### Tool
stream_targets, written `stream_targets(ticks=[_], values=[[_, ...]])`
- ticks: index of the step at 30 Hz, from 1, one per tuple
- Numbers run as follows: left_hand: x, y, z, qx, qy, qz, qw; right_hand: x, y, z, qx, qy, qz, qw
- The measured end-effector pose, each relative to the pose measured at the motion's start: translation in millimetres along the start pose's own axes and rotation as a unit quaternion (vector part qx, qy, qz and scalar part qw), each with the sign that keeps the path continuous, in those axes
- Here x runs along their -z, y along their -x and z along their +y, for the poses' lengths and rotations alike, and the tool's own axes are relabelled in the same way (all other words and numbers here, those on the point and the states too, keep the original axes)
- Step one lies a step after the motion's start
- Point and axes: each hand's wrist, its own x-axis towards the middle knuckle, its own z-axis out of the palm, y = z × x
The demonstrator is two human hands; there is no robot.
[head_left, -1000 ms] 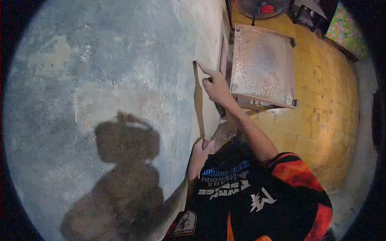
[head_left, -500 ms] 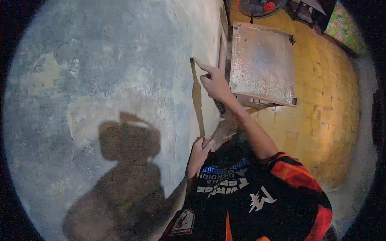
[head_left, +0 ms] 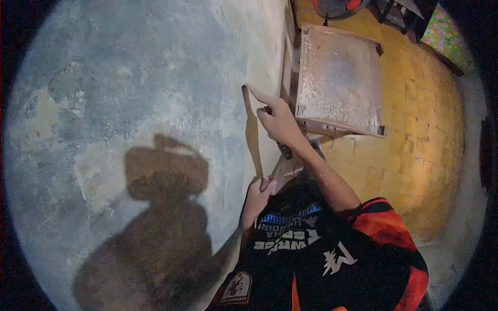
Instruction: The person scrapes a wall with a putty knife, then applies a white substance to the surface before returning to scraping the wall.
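Observation:
My right hand [head_left: 282,122] is closed around a tool's dark handle [head_left: 285,151], part of which also shows between thumb and index finger. Its index finger stretches forward to the blue-grey wall [head_left: 171,67], with the fingertip at the top of a narrow brown strip. That wavy strip [head_left: 252,135] looks like a shadow and runs along the wall down to my left hand [head_left: 259,194]. Low by the wall and close to my body, the left hand has its fingers bent and thumb pressed in. I cannot tell what it grips. The tool's working end is hidden.
A low table with a worn whitish top [head_left: 340,78] stands right of my hands, against the wall. A fan [head_left: 340,8] is behind it, near a floral cloth [head_left: 441,33]. Yellow tiles [head_left: 410,150] cover the floor. My shadow [head_left: 166,207] falls on the wall's patchy paint.
My right hand has come slightly down towards my body, and more of the dark handle shows. The left hand stays nearly in place. The view has shifted a little along the wall.

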Motion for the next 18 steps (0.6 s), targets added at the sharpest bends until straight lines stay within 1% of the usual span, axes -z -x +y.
stream_targets(ticks=[1, 4, 5, 7, 8, 9, 12, 14, 15, 16, 18], values=[[1.3, 6.1, 0.5, 0.008, 0.005, -0.003, 1.0, -9.0, 12.5, 5.5, 0.032, -0.009, 0.012, 0.999], [4.9, -1.4, 9.1, 0.016, -0.003, 0.0, 1.0, -6.7, 1.6, 4.7, 0.061, -0.036, 0.027, 0.997], [0.8, -4.9, 13.0, 0.01, -0.005, 0.005, 1.0, 3.8, -15.0, -3.3, 0.037, -0.026, 0.031, 0.998], [2.7, 6.1, 10.7, 0.019, -0.03, 0.009, 0.999, 10.5, -15.8, -13.9, -0.026, -0.004, -0.006, 1.0], [5.3, 6.8, 11.7, 0.021, -0.049, 0.006, 0.999, 1.9, -14.4, -2.0, 0.071, 0.005, 0.037, 0.997], [4.6, 0.4, 15.1, 0.018, -0.066, 0.002, 0.998, -11.2, -12.8, 21.4, 0.17, 0.018, 0.08, 0.982], [2.9, 1.5, 16.0, 0.013, -0.047, -0.009, 0.999, -0.7, -12.4, 12.6, 0.089, -0.018, 0.031, 0.995], [1.1, 6.2, 13.8, 0.022, -0.028, -0.011, 0.999, -0.6, -9.6, 8.9, 0.056, -0.028, 0.025, 0.998], [4.2, 1.4, 16.9, 0.019, -0.02, -0.01, 1.0, -6.4, -13.6, 16.3, 0.14, 0.002, 0.068, 0.988], [4.7, -5.2, 18.1, 0.016, -0.024, -0.005, 1.0, -11.6, -21.1, 22.9, 0.227, 0.035, 0.113, 0.967], [1.8, -1.8, 8.9, 0.025, -0.033, -0.002, 0.999, -7.6, -28.1, 31.9, 0.214, 0.05, 0.119, 0.968]])
